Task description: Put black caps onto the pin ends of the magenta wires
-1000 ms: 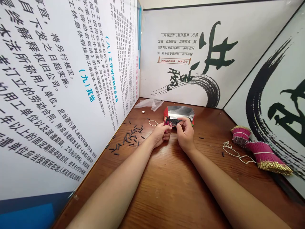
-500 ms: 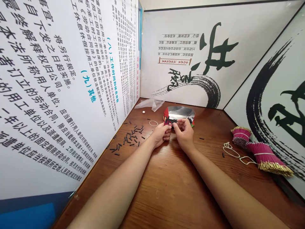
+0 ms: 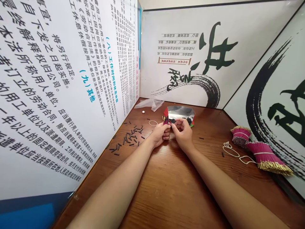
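My left hand (image 3: 160, 134) is closed around a small bunch of pink wires (image 3: 165, 120); gold terminals and black sleeves show at their upper ends. Close by on the right, my right hand (image 3: 183, 133) has its thumb and forefinger pinched beside the bunch. Whatever lies between those fingertips is too small to make out. Just behind both hands stands a cut-open red packet (image 3: 179, 111) with a silvery inside, holding black sleeves (image 3: 189, 121). More short black sleeves (image 3: 130, 136) lie scattered on the table left of my left hand.
On the right of the wooden table (image 3: 162, 190) lie two banded bundles of pink wires (image 3: 265, 154) with gold ends, near loose rubber bands (image 3: 231, 149). Another rubber band (image 3: 153, 123) and a clear plastic bag (image 3: 150, 103) are at the back left. Printed panels (image 3: 181, 19) enclose the table.
The wire bunch in my left hand has tilted slightly, showing more gold ends. My right fingertips have shifted slightly left and down, staying beside the bunch.
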Tool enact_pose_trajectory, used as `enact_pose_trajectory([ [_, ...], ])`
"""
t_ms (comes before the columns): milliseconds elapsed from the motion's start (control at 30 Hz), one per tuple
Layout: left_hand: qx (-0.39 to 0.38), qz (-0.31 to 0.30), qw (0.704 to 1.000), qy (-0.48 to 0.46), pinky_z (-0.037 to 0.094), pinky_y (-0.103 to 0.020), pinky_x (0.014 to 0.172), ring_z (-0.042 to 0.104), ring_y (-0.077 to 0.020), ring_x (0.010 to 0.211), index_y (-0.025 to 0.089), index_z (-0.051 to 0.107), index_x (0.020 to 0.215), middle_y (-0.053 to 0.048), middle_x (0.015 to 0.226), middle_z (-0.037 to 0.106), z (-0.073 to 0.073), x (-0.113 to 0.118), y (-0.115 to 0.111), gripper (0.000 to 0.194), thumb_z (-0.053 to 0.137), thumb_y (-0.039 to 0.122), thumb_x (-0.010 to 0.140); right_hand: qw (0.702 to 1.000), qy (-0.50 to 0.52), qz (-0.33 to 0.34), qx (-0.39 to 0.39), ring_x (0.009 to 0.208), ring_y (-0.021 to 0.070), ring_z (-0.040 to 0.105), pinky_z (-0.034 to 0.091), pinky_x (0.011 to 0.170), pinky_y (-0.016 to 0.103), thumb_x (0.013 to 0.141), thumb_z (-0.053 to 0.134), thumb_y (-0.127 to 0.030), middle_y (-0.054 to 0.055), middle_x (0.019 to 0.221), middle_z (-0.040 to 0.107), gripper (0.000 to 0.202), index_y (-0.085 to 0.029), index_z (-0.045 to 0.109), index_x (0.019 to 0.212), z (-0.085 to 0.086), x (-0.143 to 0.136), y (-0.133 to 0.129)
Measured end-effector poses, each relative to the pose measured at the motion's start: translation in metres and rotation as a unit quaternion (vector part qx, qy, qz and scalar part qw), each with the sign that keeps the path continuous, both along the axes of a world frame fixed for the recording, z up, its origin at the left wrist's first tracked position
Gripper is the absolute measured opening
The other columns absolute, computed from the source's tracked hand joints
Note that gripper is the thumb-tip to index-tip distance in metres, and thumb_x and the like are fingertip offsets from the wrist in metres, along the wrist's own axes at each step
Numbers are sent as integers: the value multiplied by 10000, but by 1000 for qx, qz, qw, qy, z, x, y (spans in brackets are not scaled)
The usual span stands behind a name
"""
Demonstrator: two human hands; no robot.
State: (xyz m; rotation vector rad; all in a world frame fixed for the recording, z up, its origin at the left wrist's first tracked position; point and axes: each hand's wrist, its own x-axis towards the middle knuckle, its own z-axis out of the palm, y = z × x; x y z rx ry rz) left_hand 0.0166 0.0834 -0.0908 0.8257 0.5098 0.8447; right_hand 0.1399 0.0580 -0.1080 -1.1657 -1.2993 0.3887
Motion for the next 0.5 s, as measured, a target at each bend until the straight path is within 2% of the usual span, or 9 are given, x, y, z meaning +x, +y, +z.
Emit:
enact_pose_trajectory([
  [500, 4, -6, 1000, -3, 154, -140, 369, 209, -17, 370, 188, 425, 789, 101, 524, 307, 0, -1, 1, 180, 601, 202, 753, 1000, -3, 11, -17, 635, 136, 518, 436, 600, 275, 807, 553, -275, -8, 783, 568, 244, -202, 542, 1039, 2, 0, -2],
])
